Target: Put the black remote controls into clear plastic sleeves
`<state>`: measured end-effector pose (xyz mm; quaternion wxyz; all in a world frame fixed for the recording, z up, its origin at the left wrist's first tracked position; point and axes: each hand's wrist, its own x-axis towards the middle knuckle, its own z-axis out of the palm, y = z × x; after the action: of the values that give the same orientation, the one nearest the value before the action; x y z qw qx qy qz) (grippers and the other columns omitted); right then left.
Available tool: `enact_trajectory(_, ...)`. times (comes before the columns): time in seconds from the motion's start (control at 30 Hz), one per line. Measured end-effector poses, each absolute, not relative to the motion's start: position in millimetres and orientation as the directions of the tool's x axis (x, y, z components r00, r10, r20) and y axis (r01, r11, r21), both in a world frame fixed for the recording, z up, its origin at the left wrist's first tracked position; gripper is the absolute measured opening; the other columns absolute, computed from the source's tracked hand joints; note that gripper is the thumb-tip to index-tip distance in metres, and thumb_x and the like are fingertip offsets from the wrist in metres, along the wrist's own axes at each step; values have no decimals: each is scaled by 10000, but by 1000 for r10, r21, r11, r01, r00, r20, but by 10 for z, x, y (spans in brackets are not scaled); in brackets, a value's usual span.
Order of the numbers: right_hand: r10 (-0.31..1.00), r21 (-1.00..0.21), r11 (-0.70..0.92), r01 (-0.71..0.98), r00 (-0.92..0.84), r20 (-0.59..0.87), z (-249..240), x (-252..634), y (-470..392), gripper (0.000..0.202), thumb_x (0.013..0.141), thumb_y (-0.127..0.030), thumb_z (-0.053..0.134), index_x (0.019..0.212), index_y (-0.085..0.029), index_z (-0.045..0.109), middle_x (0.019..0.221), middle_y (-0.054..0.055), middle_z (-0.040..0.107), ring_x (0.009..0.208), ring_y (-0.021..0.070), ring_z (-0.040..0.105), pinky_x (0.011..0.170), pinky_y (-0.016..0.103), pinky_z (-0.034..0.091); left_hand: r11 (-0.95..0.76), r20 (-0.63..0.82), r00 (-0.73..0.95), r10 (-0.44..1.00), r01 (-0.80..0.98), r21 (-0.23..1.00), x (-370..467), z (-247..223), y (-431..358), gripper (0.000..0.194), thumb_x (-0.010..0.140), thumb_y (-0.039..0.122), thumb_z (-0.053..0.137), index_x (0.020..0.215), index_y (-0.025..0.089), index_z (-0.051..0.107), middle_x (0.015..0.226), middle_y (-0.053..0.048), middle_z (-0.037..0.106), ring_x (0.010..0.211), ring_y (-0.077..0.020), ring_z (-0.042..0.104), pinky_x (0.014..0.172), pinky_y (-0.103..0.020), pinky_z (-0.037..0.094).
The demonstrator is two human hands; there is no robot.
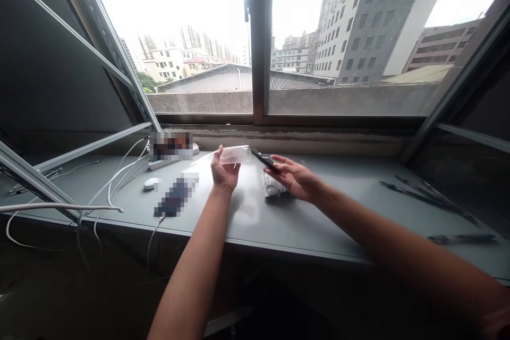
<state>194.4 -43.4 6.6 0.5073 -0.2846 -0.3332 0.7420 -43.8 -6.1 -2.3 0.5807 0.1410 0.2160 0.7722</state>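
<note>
A clear plastic sleeve [235, 154] is held by my left hand [225, 171] above the middle of the grey table. Close to its right end is the tip of a thin black item [264, 161], tilted down to the right. My right hand [297, 176] grips this black item between thumb and fingers; whether its tip touches the sleeve I cannot tell. Below my right hand a silvery, clear-wrapped pack [272, 185] lies on the table, partly hidden by the hand.
On the left of the grey table [319, 231] are a white power strip [175, 158], a white rounded device [149, 184], a blurred dark item [173, 201] and white cables [115, 178]. Dark straps [422, 196] lie at the right. Metal frame bars [115, 58] rise beside the window.
</note>
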Motion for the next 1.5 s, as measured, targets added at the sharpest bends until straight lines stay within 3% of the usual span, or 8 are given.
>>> enact_trajectory(0.17,798,-719,-419,-554,-603,0,-42,2073,-529,443,917,-21,776,1332,-124,660,1163,98,786,1000,159,815,924,225,707,-216,-46,-281,959,-823,525,-416,-80,-12,260,846,323,855,1032,240,693,957,-23,751,836,-185,752,795,-305,589)
enact_trajectory(0.33,775,-699,-463,-545,-632,-20,-103,2051,-575,457,886,33,693,1302,-154,689,1042,35,723,741,100,702,635,193,634,-206,-55,-291,955,-785,585,-406,-141,39,272,839,345,871,1008,241,684,962,-16,752,831,-177,755,770,-289,582)
enact_trajectory(0.5,732,-645,-536,-545,-681,-33,-94,2042,-576,347,1121,-397,550,1334,-152,675,801,-4,614,509,100,466,432,197,455,-198,-54,-289,956,-770,606,-404,-160,65,282,829,340,880,1006,236,685,962,-12,754,822,-173,752,776,-296,590)
enact_trajectory(0.6,726,-634,-550,-544,-687,-39,-99,2038,-582,425,1166,-473,447,1337,-153,668,707,-35,539,463,105,413,396,190,421,-206,-49,-293,955,-772,602,-407,-159,67,279,829,334,885,996,232,686,960,-18,756,818,-179,752,770,-302,596)
enact_trajectory(0.9,797,-613,-543,-574,-583,-159,-123,2020,-622,233,1046,-200,697,1271,-158,656,1270,141,769,872,153,782,537,157,615,-208,-50,-288,956,-790,576,-399,-154,89,250,848,318,878,974,230,680,909,-8,745,790,-170,743,754,-295,594)
enact_trajectory(1.17,786,-534,-550,-642,-613,-74,-105,1971,-607,271,1148,-445,502,1139,-201,618,896,53,655,568,127,512,357,178,454,-209,-46,-286,957,-792,573,-410,-146,79,262,844,333,879,980,231,679,915,-16,738,803,-184,738,756,-305,588)
enact_trajectory(1.27,820,-535,-503,-679,-570,-48,-99,1970,-629,259,1142,-396,497,1203,-190,643,909,53,632,648,149,563,434,204,522,-208,-50,-289,956,-789,578,-417,-149,75,251,855,331,864,985,234,673,922,-21,739,816,-190,739,762,-304,583)
enact_trajectory(1.5,858,-794,-313,-521,-514,-2,-195,1977,-614,189,1013,-266,621,1134,-186,743,1089,113,743,892,236,710,727,374,663,-206,-64,-295,953,-791,576,-426,-136,69,262,862,343,855,1018,234,674,928,-22,734,809,-185,737,768,-302,583)
